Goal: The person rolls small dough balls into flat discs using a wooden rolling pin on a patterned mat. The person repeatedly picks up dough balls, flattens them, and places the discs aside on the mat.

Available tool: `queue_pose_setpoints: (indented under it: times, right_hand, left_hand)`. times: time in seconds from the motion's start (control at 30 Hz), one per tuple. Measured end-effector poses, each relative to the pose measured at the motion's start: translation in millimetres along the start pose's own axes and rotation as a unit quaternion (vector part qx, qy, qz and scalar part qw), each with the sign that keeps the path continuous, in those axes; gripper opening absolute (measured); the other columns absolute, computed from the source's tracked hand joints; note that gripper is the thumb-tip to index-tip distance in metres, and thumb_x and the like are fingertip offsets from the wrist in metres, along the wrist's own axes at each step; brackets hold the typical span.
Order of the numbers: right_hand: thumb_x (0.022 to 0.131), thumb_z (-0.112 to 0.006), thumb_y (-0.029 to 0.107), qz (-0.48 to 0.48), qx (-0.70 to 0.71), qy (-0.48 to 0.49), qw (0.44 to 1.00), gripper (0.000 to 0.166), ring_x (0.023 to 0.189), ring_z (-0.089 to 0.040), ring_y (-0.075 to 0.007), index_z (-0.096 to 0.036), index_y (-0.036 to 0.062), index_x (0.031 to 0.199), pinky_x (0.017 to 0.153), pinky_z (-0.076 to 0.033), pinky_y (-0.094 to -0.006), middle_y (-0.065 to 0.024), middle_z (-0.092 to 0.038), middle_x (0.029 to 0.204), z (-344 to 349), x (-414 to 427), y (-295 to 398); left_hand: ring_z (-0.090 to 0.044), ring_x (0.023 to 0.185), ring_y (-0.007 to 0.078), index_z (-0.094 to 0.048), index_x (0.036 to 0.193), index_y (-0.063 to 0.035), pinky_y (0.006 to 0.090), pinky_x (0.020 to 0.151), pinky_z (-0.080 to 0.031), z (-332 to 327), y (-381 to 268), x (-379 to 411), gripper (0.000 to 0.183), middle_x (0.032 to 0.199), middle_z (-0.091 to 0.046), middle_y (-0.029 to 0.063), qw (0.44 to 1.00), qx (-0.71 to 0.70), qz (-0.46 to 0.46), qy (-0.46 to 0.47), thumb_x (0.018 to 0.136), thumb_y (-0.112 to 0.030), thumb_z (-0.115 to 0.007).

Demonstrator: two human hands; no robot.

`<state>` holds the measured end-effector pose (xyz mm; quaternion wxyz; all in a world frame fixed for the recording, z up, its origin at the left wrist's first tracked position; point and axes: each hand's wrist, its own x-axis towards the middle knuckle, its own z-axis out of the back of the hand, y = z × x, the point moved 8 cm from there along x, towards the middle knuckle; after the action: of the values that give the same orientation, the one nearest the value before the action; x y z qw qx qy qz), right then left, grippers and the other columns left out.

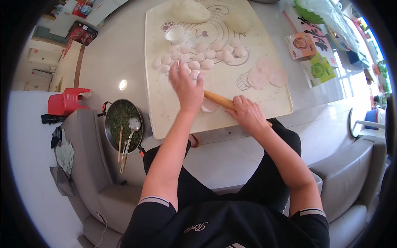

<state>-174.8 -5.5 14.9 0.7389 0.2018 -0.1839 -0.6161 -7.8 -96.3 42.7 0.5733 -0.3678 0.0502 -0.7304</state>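
Observation:
My right hand [248,113] is wrapped around a wooden rolling pin [218,99], which lies slanted near the mat's front edge. Beneath the pin, partly covered by it, is a thin piece of rolled dough [209,107]. My left hand [187,88] reaches over the small dough pieces [207,64], thumb and fingers apart; whether its fingertips touch one is unclear. Several of these floured pieces lie across the middle of the printed kneading mat [173,121]. Three flat dough wrappers [259,78] overlap at the right side.
A small flour-dusted bowl [174,34] and two large dough lumps [189,11] [237,22] occupy the mat's far part. On the left stands a pan of chopped green filling [116,116] with a metal spoon [131,130] and chopsticks [120,141]. Food packets [318,69] lie at right.

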Motion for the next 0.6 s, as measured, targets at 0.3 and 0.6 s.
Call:
queue_pose_setpoints:
  times: [0.3, 0.6]
  right_hand:
    - [0.094, -0.065, 0.035, -0.192, 0.216, -0.064, 0.955, 0.037, 0.075, -0.06, -0.0388, -0.052, 0.0008, 0.097, 0.069, -0.048, -0.0442, -0.0201, -0.061, 0.081, 30, -22, -46]
    - [0.096, -0.061, 0.04, -0.197, 0.224, -0.084, 0.951, 0.039, 0.068, -0.057, -0.0324, -0.052, 0.0024, 0.094, 0.066, -0.046, -0.0411, -0.0159, -0.057, 0.073, 25, -25, -61]
  left_hand:
    - [-0.061, 0.084, 0.0221, -0.061, 0.107, -0.0019, 0.0318, 0.078, -0.052, 4, 16, -78, 0.031, 0.097, -0.063, 0.0108, 0.956, -0.068, 0.234, 0.165, 0.079, -0.005, -0.075]
    - [-0.066, 0.084, 0.0245, -0.065, 0.093, -0.0007, 0.0346, 0.084, -0.053, 21, -32, -46, 0.02, 0.092, -0.069, 0.0092, 0.996, -0.073, -0.017, 0.052, 0.077, -0.002, -0.076]
